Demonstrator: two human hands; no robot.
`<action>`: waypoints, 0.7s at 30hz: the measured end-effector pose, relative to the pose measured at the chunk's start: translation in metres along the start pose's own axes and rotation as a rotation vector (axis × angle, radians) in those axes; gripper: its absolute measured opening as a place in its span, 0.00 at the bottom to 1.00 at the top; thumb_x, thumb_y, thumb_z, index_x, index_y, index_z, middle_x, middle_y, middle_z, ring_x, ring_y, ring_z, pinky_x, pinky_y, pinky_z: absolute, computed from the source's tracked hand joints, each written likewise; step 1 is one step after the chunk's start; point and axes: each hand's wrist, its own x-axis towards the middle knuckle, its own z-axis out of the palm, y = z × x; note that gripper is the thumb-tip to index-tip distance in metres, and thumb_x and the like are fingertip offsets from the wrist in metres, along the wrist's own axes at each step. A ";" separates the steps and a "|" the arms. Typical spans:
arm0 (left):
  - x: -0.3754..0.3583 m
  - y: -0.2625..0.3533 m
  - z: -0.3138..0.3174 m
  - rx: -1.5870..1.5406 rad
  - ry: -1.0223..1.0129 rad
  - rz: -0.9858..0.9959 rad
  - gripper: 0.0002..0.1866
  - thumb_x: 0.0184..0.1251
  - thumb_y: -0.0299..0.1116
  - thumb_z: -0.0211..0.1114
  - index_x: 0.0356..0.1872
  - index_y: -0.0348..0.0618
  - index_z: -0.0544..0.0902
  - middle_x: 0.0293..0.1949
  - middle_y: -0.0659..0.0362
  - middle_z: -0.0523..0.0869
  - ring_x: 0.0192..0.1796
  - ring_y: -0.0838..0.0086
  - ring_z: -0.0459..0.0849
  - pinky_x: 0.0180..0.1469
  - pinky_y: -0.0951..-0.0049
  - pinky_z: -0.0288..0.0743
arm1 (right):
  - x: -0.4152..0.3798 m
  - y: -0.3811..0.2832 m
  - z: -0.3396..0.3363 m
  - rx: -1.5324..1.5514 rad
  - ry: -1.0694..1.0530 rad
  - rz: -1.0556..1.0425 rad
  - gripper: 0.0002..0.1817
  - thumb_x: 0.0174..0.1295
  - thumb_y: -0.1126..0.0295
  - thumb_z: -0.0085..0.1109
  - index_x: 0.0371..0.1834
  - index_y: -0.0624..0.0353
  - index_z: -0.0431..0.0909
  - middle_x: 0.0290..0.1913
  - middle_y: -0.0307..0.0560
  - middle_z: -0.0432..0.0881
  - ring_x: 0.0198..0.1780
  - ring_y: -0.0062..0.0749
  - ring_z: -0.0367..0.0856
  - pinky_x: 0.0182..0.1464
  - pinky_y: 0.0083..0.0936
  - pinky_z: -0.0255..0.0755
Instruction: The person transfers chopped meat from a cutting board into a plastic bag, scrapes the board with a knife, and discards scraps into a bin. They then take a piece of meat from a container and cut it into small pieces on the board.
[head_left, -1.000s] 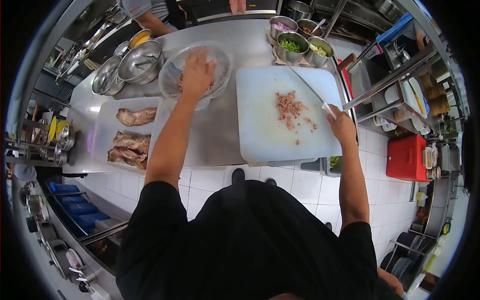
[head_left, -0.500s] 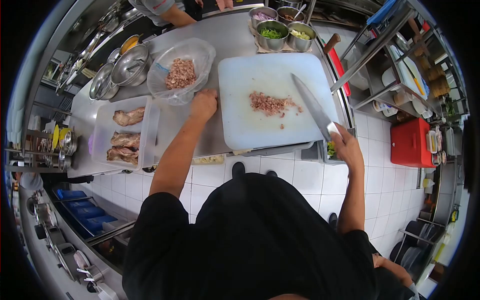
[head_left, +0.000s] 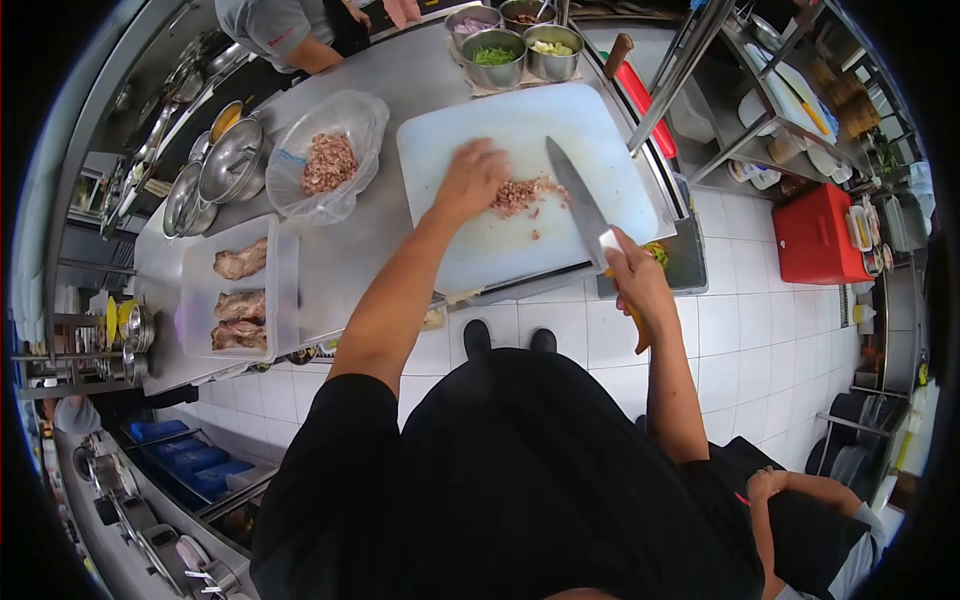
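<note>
A white cutting board [head_left: 520,120] lies on the steel counter with a small heap of chopped meat [head_left: 518,197] in its middle. My left hand [head_left: 474,180] is over the board at the heap's left side, its fingers apart and slightly blurred. My right hand [head_left: 637,275] is wrapped round the handle of a large knife [head_left: 582,192], whose blade lies over the right part of the board, pointing away from me. Left of the board, a clear plastic-lined bowl [head_left: 368,120] holds more chopped meat [head_left: 329,163]. A translucent tub [head_left: 287,290] contains several larger meat pieces [head_left: 240,305].
Metal bowls [head_left: 495,75] of cut vegetables stand behind the board. Steel bowls [head_left: 232,170] sit at the left. A grey bin [head_left: 688,255] is by the board's right front corner. One person [head_left: 290,35] stands across the counter, another [head_left: 800,510] at lower right.
My left hand has moved right from the counter beside the bowl onto the board, opening beside the meat. The knife stays in my right hand. The whole view has shifted slightly.
</note>
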 end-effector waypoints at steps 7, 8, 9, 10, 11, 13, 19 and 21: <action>-0.025 0.084 -0.009 -0.050 0.143 -0.126 0.36 0.64 0.60 0.70 0.67 0.47 0.79 0.71 0.43 0.72 0.79 0.48 0.60 0.79 0.47 0.52 | -0.004 -0.019 0.035 -0.094 -0.046 -0.110 0.29 0.75 0.58 0.53 0.78 0.53 0.68 0.21 0.41 0.75 0.14 0.24 0.74 0.17 0.26 0.70; -0.023 0.089 -0.010 0.074 0.182 -0.152 0.37 0.63 0.62 0.70 0.67 0.47 0.80 0.71 0.43 0.72 0.78 0.47 0.60 0.79 0.44 0.51 | -0.003 -0.022 0.041 -0.097 -0.062 -0.109 0.29 0.75 0.58 0.53 0.77 0.53 0.68 0.21 0.42 0.75 0.14 0.25 0.75 0.17 0.26 0.70; -0.024 0.089 -0.006 0.046 0.177 -0.179 0.37 0.64 0.62 0.69 0.67 0.47 0.79 0.71 0.43 0.71 0.78 0.46 0.60 0.79 0.42 0.49 | -0.004 -0.023 0.047 -0.100 -0.080 -0.104 0.29 0.75 0.58 0.53 0.77 0.53 0.68 0.21 0.42 0.75 0.15 0.25 0.75 0.18 0.27 0.71; -0.021 0.088 0.000 0.019 0.175 -0.203 0.37 0.64 0.62 0.68 0.67 0.47 0.79 0.72 0.44 0.71 0.78 0.45 0.60 0.79 0.40 0.47 | -0.002 -0.026 0.054 -0.103 -0.095 -0.102 0.29 0.75 0.58 0.53 0.77 0.54 0.68 0.21 0.43 0.76 0.15 0.26 0.75 0.18 0.27 0.71; -0.017 0.087 0.004 -0.008 0.175 -0.224 0.37 0.65 0.63 0.67 0.67 0.48 0.79 0.72 0.44 0.70 0.78 0.44 0.59 0.79 0.37 0.45 | -0.001 -0.027 0.062 -0.139 -0.094 -0.147 0.29 0.75 0.58 0.49 0.76 0.59 0.67 0.20 0.57 0.82 0.16 0.38 0.82 0.23 0.35 0.79; -0.019 0.085 0.010 0.031 0.188 -0.266 0.33 0.68 0.57 0.67 0.67 0.46 0.79 0.71 0.45 0.72 0.76 0.44 0.63 0.78 0.42 0.51 | -0.004 -0.031 0.076 -0.110 -0.075 -0.162 0.30 0.75 0.58 0.49 0.76 0.61 0.67 0.21 0.58 0.83 0.16 0.40 0.82 0.25 0.36 0.79; -0.019 0.062 0.020 -0.211 0.417 -0.393 0.20 0.72 0.34 0.61 0.61 0.38 0.82 0.66 0.45 0.77 0.65 0.49 0.77 0.66 0.57 0.73 | -0.006 -0.050 0.117 0.006 -0.130 -0.143 0.31 0.74 0.59 0.52 0.76 0.63 0.64 0.25 0.61 0.84 0.17 0.41 0.83 0.30 0.36 0.79; -0.019 0.055 0.015 -0.310 0.493 -0.429 0.18 0.71 0.29 0.60 0.59 0.36 0.83 0.64 0.44 0.79 0.62 0.49 0.80 0.63 0.59 0.76 | -0.005 -0.062 0.128 0.008 -0.152 -0.147 0.32 0.75 0.58 0.54 0.78 0.60 0.63 0.23 0.53 0.81 0.17 0.34 0.80 0.27 0.33 0.76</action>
